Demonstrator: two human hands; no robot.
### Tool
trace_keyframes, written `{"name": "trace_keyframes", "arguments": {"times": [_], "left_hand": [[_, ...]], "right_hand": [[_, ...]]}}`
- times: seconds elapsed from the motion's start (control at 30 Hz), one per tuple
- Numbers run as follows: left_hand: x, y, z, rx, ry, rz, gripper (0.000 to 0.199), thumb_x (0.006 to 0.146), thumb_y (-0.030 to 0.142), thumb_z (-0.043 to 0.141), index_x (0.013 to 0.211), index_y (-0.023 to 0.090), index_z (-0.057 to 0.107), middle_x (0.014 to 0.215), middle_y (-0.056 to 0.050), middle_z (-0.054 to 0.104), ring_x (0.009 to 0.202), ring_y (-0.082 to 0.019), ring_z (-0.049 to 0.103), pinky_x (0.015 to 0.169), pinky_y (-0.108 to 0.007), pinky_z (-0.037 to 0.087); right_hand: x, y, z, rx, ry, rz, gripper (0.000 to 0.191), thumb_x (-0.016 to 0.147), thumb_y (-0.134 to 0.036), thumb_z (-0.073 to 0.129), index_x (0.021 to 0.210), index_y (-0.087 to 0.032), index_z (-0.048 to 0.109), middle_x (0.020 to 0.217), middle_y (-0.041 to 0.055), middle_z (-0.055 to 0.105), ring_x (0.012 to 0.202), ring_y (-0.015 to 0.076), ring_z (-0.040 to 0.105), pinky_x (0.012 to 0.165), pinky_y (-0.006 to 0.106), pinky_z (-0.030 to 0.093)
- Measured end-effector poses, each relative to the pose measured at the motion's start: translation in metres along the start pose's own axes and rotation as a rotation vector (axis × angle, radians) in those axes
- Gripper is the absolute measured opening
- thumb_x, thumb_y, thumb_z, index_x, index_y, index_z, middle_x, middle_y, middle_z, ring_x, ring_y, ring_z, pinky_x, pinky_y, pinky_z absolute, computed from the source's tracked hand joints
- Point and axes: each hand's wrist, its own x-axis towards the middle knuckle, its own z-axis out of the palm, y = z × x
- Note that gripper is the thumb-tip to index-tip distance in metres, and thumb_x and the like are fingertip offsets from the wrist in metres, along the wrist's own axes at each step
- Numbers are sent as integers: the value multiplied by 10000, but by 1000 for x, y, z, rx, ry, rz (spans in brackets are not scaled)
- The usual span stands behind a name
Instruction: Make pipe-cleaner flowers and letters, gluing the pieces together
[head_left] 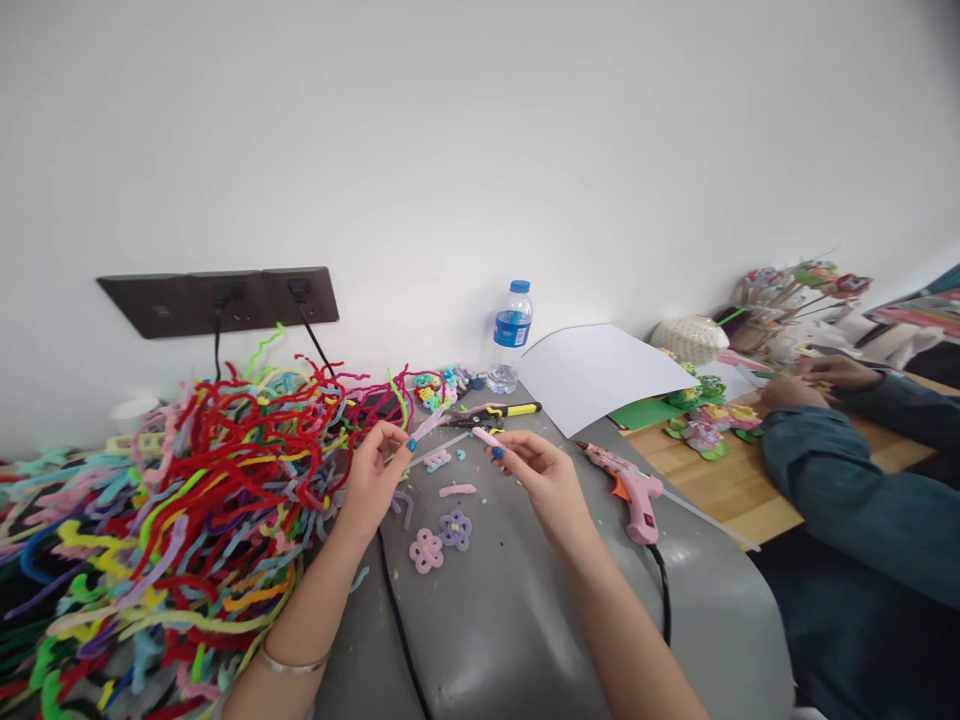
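Pinching pale strip (430, 424) — left hand (377, 472); pink piece (486, 437) — right hand (544, 478); bottle (511, 340) (blue label (511, 328), lettering unreadable).

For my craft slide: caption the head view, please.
Left hand and right hand hold pink pieces over a grey surface, between heaped pipe cleaners and a pink glue gun.

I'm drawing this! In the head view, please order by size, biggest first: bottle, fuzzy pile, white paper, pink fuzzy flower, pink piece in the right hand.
1. Fuzzy pile
2. White paper
3. Bottle
4. Pink fuzzy flower
5. Held pink piece, partly covered
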Motion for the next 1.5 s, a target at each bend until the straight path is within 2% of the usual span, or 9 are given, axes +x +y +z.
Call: {"name": "trace_keyframes", "arguments": {"times": [0.13,0.23,0.37,0.5,0.7,0.97,1.17,1.37,1.5], "left_hand": [[-1,0,1,-123,-27,-166,152,754,322,614,751,212,508,698,38,531,583,-105,484,533,-203,396],[-1,-4,1,-192,-49,-243,149,754,337,566,718,209,497,702,28,569,562,-101,487,508,-204,387],[0,-9,1,-207,-21,-267,184,742,360,588,682,204,510,660,17,571,547,-109,485,492,-217,388],[3,-14,-1,-143,30,-261,309,730,453,667,633,197,522,638,8,570,521,-101,457,474,-220,365],[5,-19,-8,-62,-2,-244,357,749,540,691,692,193,635,556,21,535,498,-118,459,468,-229,362],[4,-14,-9,-32,25,-346,324,668,482,774,791,197,682,610,12,603,525,-128,522,474,-218,400],[3,-10,-7,-136,47,-395,372,627,480,818,786,182,663,618,26,575,529,-111,530,499,-216,439],[3,1,-3,-266,64,-446,393,516,386,888,707,173,619,696,14,610,643,-127,604,638,-252,531],[3,-2,-2,-261,44,-423,339,509,294,877,694,167,623,733,10,618,685,-120,595,647,-224,497]], "right_hand": [[-1,13,-3,16,16,18,356,750,-519,739,858,-183,694,743,41,682,684,177,605,633,288,475],[-1,27,-4,16,46,28,420,714,-584,750,799,-181,665,719,43,664,646,175,587,599,286,467],[-7,42,-3,10,65,35,468,693,-638,740,781,-192,635,681,39,642,612,180,574,562,287,461],[-12,49,-1,-42,69,5,423,745,-610,711,799,-198,634,686,29,615,617,177,563,575,287,471],[-16,56,-3,-112,72,-16,366,794,-577,676,806,-215,628,687,26,596,609,176,553,555,275,470],[-17,59,-6,-99,83,14,373,789,-588,683,784,-217,650,633,25,594,571,179,550,519,267,456],[-16,61,-6,-91,81,13,387,799,-598,673,780,-212,649,622,23,586,554,174,547,507,262,453],[-10,59,-10,-61,24,22,427,756,-630,704,813,-207,686,745,67,674,694,215,631,622,296,517],[-7,61,-9,-106,42,26,425,781,-616,682,850,-198,715,777,73,694,736,233,646,656,319,516]]}}
